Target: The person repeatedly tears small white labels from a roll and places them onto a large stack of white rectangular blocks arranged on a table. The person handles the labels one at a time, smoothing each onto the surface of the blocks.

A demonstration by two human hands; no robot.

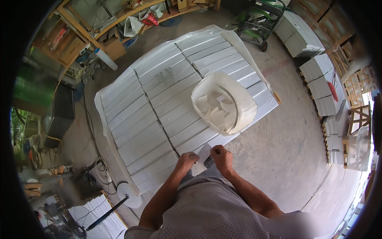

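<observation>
Between my two hands, just in front of my body, is a small white paper label (204,153). My left hand (187,161) pinches its left edge, and my right hand (223,159) has its upper right edge between the fingers. Ahead of them spreads a wide stack of long white boxes (171,95) in rows, with clear plastic film around its edges. A white plastic bucket (246,104) with a thin handle stands on the boxes to the right, tilted in the view. Several curled white paper scraps (219,113) lie inside it.
Wooden shelves (75,28) hold bags and cartons at the far left. A hand truck (260,22) stands at the far right. Several stacks of white boxes (320,81) line the right side. A pedestal fan (79,229) and a coiled cable (101,171) are at the lower left.
</observation>
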